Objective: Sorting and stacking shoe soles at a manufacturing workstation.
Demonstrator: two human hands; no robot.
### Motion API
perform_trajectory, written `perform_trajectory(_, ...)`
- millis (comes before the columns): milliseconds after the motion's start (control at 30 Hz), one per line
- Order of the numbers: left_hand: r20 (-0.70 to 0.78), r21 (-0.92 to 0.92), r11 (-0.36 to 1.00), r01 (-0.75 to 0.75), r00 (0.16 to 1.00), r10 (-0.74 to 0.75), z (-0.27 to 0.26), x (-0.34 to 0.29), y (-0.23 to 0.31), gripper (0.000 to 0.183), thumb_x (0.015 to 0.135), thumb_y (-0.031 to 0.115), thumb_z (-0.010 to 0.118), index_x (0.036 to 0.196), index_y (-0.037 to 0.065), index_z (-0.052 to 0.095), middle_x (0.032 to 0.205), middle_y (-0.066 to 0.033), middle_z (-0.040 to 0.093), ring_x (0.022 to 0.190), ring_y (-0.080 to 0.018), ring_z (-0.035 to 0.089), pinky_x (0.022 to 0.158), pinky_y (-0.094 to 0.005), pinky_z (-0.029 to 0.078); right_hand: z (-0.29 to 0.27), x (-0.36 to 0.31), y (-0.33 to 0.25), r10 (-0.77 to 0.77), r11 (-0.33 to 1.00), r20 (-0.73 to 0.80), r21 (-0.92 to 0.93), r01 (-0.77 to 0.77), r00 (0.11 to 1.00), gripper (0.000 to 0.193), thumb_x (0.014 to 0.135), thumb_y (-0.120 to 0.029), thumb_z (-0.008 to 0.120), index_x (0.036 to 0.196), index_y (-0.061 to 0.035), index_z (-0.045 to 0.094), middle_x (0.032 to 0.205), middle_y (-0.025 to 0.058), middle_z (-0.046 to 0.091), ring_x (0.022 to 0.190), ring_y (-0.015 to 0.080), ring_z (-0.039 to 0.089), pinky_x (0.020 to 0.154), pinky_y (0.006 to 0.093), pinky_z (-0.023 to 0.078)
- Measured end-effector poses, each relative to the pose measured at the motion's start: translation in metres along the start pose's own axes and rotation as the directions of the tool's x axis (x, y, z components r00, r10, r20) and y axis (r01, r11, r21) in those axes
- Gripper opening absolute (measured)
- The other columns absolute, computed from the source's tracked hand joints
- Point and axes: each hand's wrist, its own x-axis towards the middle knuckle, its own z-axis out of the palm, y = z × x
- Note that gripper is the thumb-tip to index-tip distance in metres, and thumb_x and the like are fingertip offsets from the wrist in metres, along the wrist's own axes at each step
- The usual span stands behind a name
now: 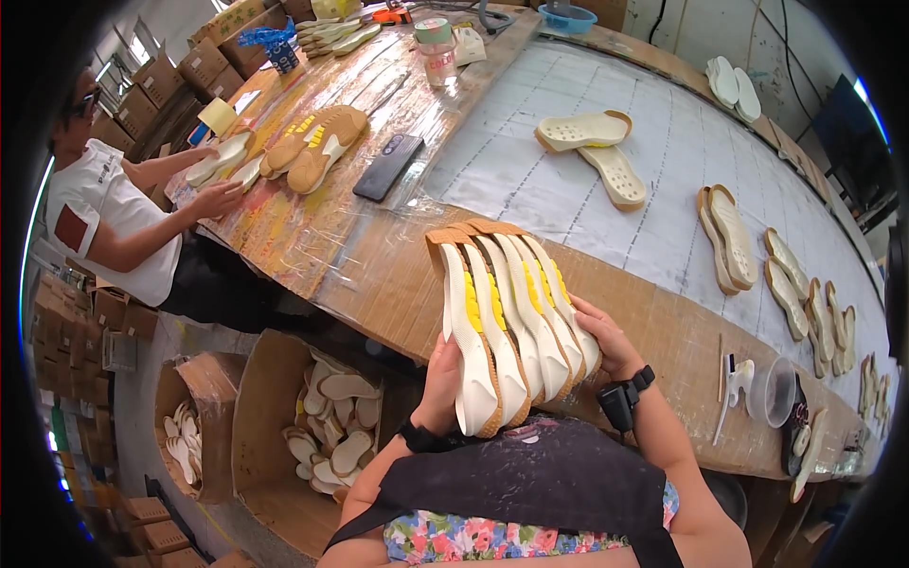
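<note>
A row of several white shoe soles (519, 317) with tan outsoles and yellow inserts stands on edge, pressed side by side, between my two hands. My left hand (439, 386) is closed on the row's left side, low near the rounded ends. From the right, my right hand (606, 339) grips the outermost sole. The bundle is at the table's near edge, in front of my dark apron (530, 473); its far ends reach over the brown cardboard edging (379, 293). Parts of my fingers are hidden by the soles.
Pairs of soles (727, 237) lie along the white-covered table (492, 180) at right. A phone (388, 167), more soles (317, 142) and a bottle (436, 62) are at left, where a co-worker (133, 218) handles soles. Below stands a cardboard box (260, 445) of soles.
</note>
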Motion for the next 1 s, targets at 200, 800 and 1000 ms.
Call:
perform_trajectory(200,-0.032,0.115,0.991,-0.074,0.996,0.078,-0.003,0.001,-0.009,0.036,0.092,0.025,0.042,0.121,0.005,0.038,0.114,-0.0056,0.051,0.098,-0.0139,0.052,0.084,-0.0288,0.044,0.001,-0.006,-0.005,-0.031,0.999,0.038,-0.020,0.032,0.999,0.054,0.086,-0.016,0.047,0.132,0.0037,0.026,0.130,0.0128,0.039,0.115,0.0169,0.044,0.096,0.0288,0.036)
perform_trajectory(800,0.899,0.391,-0.234,-0.890,0.424,-0.108,0.047,0.050,0.060,0.055,0.059,-0.006,0.060,0.110,0.015,0.057,0.119,-0.0038,0.052,0.082,-0.0208,0.056,0.082,-0.0325,0.039,-0.011,-0.010,-0.054,-0.144,0.860,0.205,-0.459,0.225,0.968,0.051,0.092,-0.035,0.040,0.128,0.0013,0.037,0.127,0.0081,0.043,0.114,0.0133,0.040,0.097,0.0264,0.031)
perform_trajectory(1000,0.813,0.465,-0.425,-0.776,0.565,-0.142,0.030,0.041,0.036,0.056,0.055,-0.001,0.064,0.108,0.016,0.058,0.114,-0.0044,0.055,0.092,-0.0216,0.055,0.091,-0.0369,0.033,-0.025,-0.002,-0.025,-0.140,0.933,0.188,-0.305,0.193,0.972,0.055,0.092,-0.035,0.038,0.133,0.0003,0.026,0.135,0.0108,0.031,0.121,0.0156,0.034,0.099,0.0279,0.030)
